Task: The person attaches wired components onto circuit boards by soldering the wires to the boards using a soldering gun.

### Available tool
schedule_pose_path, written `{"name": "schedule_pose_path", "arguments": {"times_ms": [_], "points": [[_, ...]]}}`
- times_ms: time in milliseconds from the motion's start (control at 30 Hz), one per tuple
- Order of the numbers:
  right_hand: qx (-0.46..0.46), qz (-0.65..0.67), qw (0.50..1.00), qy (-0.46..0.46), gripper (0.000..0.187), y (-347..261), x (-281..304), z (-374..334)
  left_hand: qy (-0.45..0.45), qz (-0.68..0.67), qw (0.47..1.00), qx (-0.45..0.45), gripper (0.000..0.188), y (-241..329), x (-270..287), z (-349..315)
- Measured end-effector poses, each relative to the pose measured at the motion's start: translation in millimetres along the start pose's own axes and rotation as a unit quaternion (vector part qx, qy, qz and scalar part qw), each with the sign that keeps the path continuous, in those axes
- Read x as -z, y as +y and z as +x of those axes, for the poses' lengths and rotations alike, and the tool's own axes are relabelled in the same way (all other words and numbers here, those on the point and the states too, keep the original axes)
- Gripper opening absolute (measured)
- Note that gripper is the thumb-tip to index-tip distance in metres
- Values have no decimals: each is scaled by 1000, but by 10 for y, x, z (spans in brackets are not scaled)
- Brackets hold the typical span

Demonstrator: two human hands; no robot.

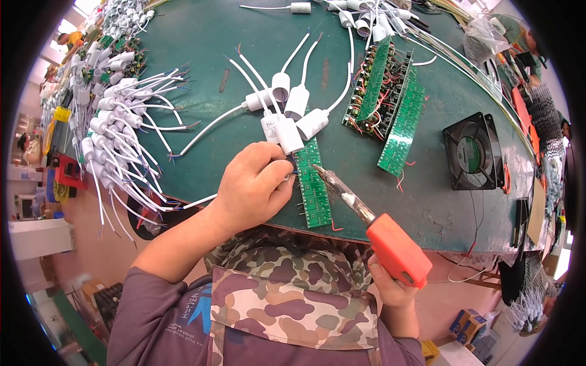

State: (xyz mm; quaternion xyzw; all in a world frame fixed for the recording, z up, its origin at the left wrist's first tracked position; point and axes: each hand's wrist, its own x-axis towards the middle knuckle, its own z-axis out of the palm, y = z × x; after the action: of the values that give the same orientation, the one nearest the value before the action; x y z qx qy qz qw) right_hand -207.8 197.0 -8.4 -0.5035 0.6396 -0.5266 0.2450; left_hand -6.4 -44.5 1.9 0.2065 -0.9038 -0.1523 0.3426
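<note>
Several white cylinders (288,135) clustered at the far end of the green board (316,204) near the worktop's (421,204) near edge, seemingly done, its near end apparently left, while my left hand (253,184) pinched probably a wire (293,174) and my right hand (390,287) gripped the soldering iron (398,249).

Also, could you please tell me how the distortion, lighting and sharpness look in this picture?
Head view: fisheye bending, with black filling the corners; head view: even light over the green table, while a bright pane at upper left washes out; head view: the circuit board and soldering iron look fairly crisp, the far-left background softer.
</note>
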Motion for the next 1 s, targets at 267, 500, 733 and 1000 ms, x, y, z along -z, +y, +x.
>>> {"name": "schedule_pose_path", "arguments": {"times_ms": [267,500,733,1000], "points": [[24,-18,999,-21,31,8,42,22,-29,-81,996,12,18,-23,50,5],[-11,13,1000,-4,33,-4,2,27,-19,-42,999,10,13,45,22,26],[53,3,998,-43,43,39,24,114,-33,30,999,-11,12,106,31,81],[118,-23,991,-63,53,72,11,184,-52,60,997,-21,14,105,47,98]]}}
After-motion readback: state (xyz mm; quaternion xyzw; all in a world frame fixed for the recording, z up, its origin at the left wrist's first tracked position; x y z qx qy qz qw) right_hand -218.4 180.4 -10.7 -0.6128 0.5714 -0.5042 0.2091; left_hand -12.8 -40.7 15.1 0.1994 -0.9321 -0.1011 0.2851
